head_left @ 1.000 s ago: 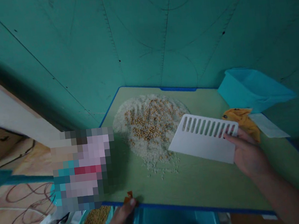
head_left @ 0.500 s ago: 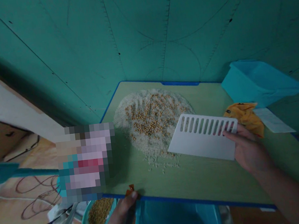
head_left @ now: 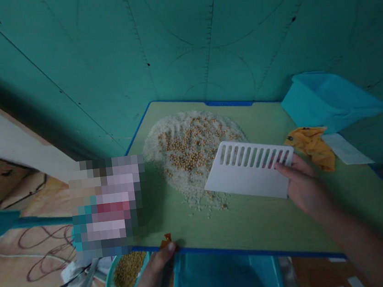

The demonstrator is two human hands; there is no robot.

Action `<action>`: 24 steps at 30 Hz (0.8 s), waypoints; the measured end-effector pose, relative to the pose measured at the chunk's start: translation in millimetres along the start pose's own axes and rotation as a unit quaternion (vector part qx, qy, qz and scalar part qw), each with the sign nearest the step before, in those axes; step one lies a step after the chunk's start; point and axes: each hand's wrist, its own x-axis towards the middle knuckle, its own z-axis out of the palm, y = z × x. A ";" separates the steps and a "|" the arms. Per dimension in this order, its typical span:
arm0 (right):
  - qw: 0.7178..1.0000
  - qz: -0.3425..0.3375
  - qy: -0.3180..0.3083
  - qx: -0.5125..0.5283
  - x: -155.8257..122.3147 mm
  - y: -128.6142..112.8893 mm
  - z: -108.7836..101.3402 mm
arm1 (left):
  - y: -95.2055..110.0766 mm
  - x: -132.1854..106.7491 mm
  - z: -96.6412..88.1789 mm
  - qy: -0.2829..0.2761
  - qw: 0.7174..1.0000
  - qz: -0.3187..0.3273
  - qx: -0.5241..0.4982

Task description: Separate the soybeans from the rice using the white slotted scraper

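Note:
My right hand (head_left: 303, 186) grips one end of a white slotted plastic scraper (head_left: 247, 176), whose long edge rests on the green board (head_left: 242, 223) beside a heap of white rice mixed with yellow beans (head_left: 188, 150). My left hand (head_left: 153, 277) is closed at the board's near blue edge, thumb on top next to a small orange scrap (head_left: 166, 241). It also seems to hold a teal bowl of brownish grain (head_left: 125, 275) just below the edge.
A teal tub (head_left: 328, 98) stands at the board's far right, with an orange wrapper (head_left: 312, 146) and a white paper (head_left: 346, 153) beside it. Another teal container (head_left: 228, 280) sits below the near edge. A teal cutting mat (head_left: 179, 39) covers the table. Cables lie on the floor at left.
The scraper and my right hand have slid left, closer to the rice heap. The left hand stays at the board's near edge.

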 end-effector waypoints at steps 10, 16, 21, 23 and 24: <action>1.000 0.018 -0.019 0.011 -5.1 1.1 1.7 | 4.8 -2.7 4.4 0.002 1.000 -0.001 0.001; 0.997 0.042 -0.058 0.015 -7.3 3.2 1.9 | 5.4 -4.3 10.1 0.019 0.999 0.015 -0.024; 0.997 0.043 -0.058 0.020 -8.8 3.7 4.2 | 3.0 -2.2 5.5 0.016 0.999 0.027 -0.004; 0.996 0.037 -0.075 0.010 -9.3 4.3 4.1 | 2.0 0.1 0.8 0.002 1.000 0.016 0.006; 0.996 0.034 -0.083 0.002 -9.6 4.6 3.8 | 1.7 1.3 -1.6 -0.009 1.000 0.006 0.013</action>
